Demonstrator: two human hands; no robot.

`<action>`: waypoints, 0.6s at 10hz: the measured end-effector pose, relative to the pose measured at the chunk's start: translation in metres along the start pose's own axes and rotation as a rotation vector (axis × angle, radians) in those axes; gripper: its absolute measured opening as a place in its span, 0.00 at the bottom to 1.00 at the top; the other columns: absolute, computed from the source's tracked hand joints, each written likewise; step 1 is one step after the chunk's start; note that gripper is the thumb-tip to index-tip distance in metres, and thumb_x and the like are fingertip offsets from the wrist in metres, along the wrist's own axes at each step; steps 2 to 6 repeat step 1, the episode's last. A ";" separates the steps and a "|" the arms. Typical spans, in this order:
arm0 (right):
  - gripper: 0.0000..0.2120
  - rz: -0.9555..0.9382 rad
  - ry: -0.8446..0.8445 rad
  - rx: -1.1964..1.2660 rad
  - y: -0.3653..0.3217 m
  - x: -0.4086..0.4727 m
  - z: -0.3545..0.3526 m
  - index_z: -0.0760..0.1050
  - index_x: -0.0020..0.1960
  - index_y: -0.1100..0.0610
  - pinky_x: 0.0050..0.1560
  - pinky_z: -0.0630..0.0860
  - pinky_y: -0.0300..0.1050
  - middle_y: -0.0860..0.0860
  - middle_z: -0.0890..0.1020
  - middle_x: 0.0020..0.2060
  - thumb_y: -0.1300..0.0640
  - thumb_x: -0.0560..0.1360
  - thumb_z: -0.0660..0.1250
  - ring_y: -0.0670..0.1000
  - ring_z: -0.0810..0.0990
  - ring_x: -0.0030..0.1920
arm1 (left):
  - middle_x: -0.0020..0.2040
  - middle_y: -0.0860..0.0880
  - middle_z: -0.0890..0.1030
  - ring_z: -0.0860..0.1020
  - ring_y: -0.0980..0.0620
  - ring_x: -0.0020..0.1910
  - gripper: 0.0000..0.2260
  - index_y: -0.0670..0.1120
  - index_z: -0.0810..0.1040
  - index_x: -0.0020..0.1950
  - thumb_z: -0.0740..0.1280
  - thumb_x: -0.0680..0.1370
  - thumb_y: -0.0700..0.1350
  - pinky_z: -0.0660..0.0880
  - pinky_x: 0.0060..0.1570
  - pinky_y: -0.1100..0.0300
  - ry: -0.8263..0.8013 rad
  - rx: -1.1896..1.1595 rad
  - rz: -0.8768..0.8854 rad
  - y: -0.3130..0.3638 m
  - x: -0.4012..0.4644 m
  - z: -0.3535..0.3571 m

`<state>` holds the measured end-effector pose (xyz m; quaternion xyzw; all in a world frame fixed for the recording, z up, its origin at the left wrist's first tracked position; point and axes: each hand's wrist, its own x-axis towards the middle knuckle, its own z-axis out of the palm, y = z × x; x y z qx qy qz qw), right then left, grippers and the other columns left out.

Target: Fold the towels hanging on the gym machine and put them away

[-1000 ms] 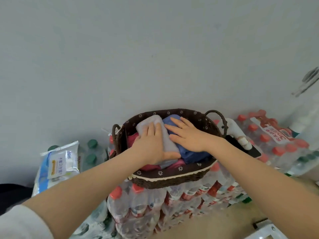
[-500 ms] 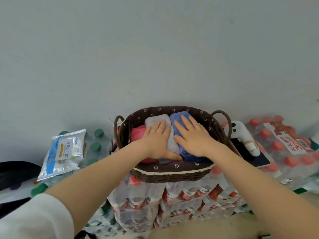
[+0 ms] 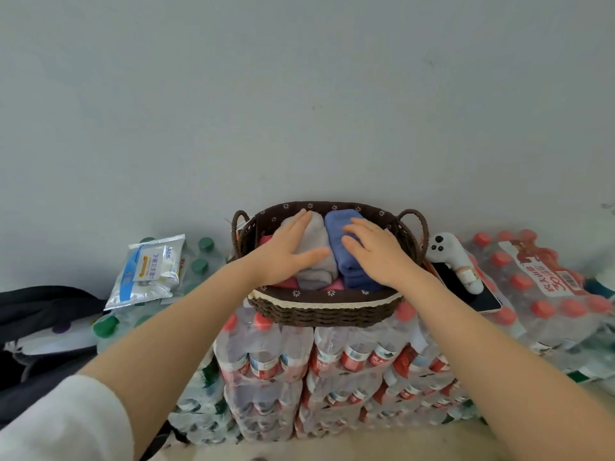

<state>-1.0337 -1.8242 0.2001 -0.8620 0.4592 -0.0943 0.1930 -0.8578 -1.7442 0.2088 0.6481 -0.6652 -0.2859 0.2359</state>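
— Both hands have loosened since a moment ago: the left hand (image 3: 287, 252) and right hand (image 3: 377, 252) now lie with fingers nearly straight, no longer pressed so deep among the towels.

— Gripping anything?

— No. The left palm rests flat on the grey towel (image 3: 316, 261), the right lies on the blue towel (image 3: 346, 257), neither curled round the cloth.

— Where are the towels?

— Inside the brown wicker basket (image 3: 324, 314), side by side and touching, grey to the left of blue. A pink towel (image 3: 286, 282) peeks out beneath them at the basket's near-left corner.

— And the basket?

— It sits on stacked packs of water bottles (image 3: 332, 361). Right of the basket lies a white controller (image 3: 454, 257) on a dark tablet (image 3: 466, 291); left of it, a wipes packet (image 3: 149, 271).
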 end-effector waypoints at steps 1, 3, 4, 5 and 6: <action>0.20 -0.018 0.115 0.066 -0.010 -0.023 0.001 0.65 0.70 0.57 0.74 0.52 0.56 0.53 0.62 0.74 0.52 0.81 0.54 0.52 0.58 0.74 | 0.76 0.51 0.58 0.56 0.55 0.74 0.27 0.45 0.55 0.75 0.60 0.79 0.51 0.50 0.67 0.67 0.152 -0.021 0.022 -0.004 -0.028 -0.007; 0.20 -0.018 0.115 0.066 -0.010 -0.023 0.001 0.65 0.70 0.57 0.74 0.52 0.56 0.53 0.62 0.74 0.52 0.81 0.54 0.52 0.58 0.74 | 0.76 0.51 0.58 0.56 0.55 0.74 0.27 0.45 0.55 0.75 0.60 0.79 0.51 0.50 0.67 0.67 0.152 -0.021 0.022 -0.004 -0.028 -0.007; 0.20 -0.018 0.115 0.066 -0.010 -0.023 0.001 0.65 0.70 0.57 0.74 0.52 0.56 0.53 0.62 0.74 0.52 0.81 0.54 0.52 0.58 0.74 | 0.76 0.51 0.58 0.56 0.55 0.74 0.27 0.45 0.55 0.75 0.60 0.79 0.51 0.50 0.67 0.67 0.152 -0.021 0.022 -0.004 -0.028 -0.007; 0.20 -0.018 0.115 0.066 -0.010 -0.023 0.001 0.65 0.70 0.57 0.74 0.52 0.56 0.53 0.62 0.74 0.52 0.81 0.54 0.52 0.58 0.74 | 0.76 0.51 0.58 0.56 0.55 0.74 0.27 0.45 0.55 0.75 0.60 0.79 0.51 0.50 0.67 0.67 0.152 -0.021 0.022 -0.004 -0.028 -0.007; 0.20 -0.018 0.115 0.066 -0.010 -0.023 0.001 0.65 0.70 0.57 0.74 0.52 0.56 0.53 0.62 0.74 0.52 0.81 0.54 0.52 0.58 0.74 | 0.76 0.51 0.58 0.56 0.55 0.74 0.27 0.45 0.55 0.75 0.60 0.79 0.51 0.50 0.67 0.67 0.152 -0.021 0.022 -0.004 -0.028 -0.007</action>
